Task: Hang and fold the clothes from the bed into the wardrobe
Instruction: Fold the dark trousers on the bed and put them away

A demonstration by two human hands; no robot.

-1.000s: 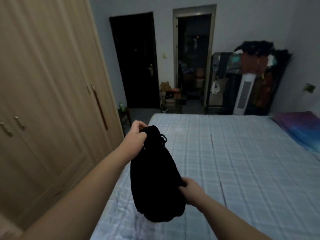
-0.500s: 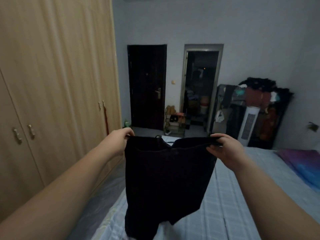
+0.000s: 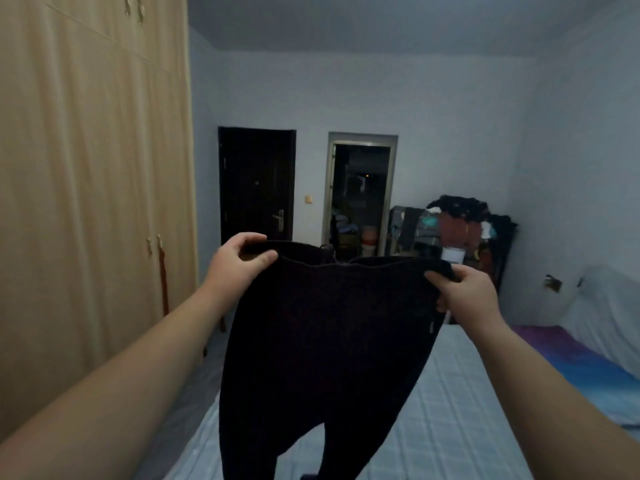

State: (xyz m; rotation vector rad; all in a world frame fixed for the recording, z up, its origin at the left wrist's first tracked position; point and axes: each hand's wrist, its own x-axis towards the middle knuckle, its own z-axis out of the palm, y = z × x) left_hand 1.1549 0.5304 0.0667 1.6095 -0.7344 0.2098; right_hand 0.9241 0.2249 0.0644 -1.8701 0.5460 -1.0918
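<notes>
A second ago the black trousers (image 3: 322, 341) were a bunched bundle held low over the bed (image 3: 450, 410); now they hang spread open at chest height, waistband stretched flat and two legs dropping toward the near edge of the mattress. I judge that this readies them for folding or hanging, with the wardrobe (image 3: 86, 202) on the left shut.

By size, I count one wardrobe, with four door handles visible. One bed fills the near right. There is one dark closed door (image 3: 256, 188) and one open doorway (image 3: 362, 192) at the far wall, then one pair of trousers.

The left hand (image 3: 239, 263) pinches the waistband's left corner, and the right hand (image 3: 464, 296) grips its right corner.
</notes>
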